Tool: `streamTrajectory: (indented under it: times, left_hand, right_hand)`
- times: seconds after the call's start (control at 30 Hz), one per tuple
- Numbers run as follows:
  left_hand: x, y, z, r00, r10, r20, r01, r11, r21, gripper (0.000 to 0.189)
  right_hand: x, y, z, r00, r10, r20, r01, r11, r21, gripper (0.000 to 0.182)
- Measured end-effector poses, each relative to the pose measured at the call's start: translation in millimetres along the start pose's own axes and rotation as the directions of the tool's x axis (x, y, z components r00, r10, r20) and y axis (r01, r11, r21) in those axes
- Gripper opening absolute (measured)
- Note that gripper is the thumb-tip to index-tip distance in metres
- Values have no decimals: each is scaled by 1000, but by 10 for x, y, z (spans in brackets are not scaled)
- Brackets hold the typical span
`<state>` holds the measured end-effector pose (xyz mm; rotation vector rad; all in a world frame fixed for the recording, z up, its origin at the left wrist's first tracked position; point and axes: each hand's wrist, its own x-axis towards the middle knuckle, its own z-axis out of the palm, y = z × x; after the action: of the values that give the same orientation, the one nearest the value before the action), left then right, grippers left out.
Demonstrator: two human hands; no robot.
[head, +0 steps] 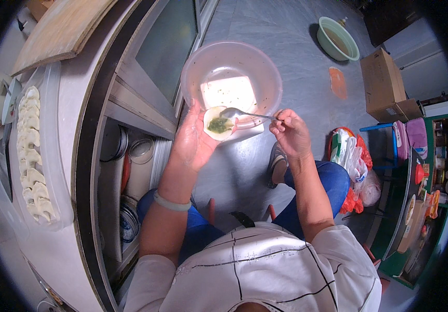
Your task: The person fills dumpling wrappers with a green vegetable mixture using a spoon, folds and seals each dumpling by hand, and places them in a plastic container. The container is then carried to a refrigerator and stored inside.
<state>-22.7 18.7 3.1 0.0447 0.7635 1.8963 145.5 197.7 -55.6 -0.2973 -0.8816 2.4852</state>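
A round dough wrapper (213, 132) rests on the fingers and palm of my left hand (193, 136), with green filling (219, 125) on it. In my right hand (292, 130) is the handle of a metal spoon (253, 115), its bowl touching the wrapper's upper part beside the filling. Beyond and partly beneath my hands stands a large translucent pink plastic basin (263, 62) with green bits on its wall. At the left, a row of folded dumplings (31, 136) lies in a clear plastic tray (61, 167).
The counter (68, 249) edge runs along my left, above shelves holding dishes. A wooden board (58, 35) lies at its far end. On the floor at right are a green basin (339, 39), a cardboard box (382, 84) and plastic bags (350, 156).
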Motion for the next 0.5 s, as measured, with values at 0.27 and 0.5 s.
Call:
streamTrajectory:
  times: [0.27,0.5]
  left_hand:
    - [32,-4,-45,1000,25,1,-25,1000,5,71]
    - [42,-20,-20,999,35,-1,-35,999,10,68]
  right_hand:
    - [22,-76,-135,980,-79,-185,70,996,-55,15]
    - [137,-24,81,978,-175,-109,-63,251,-966,20]
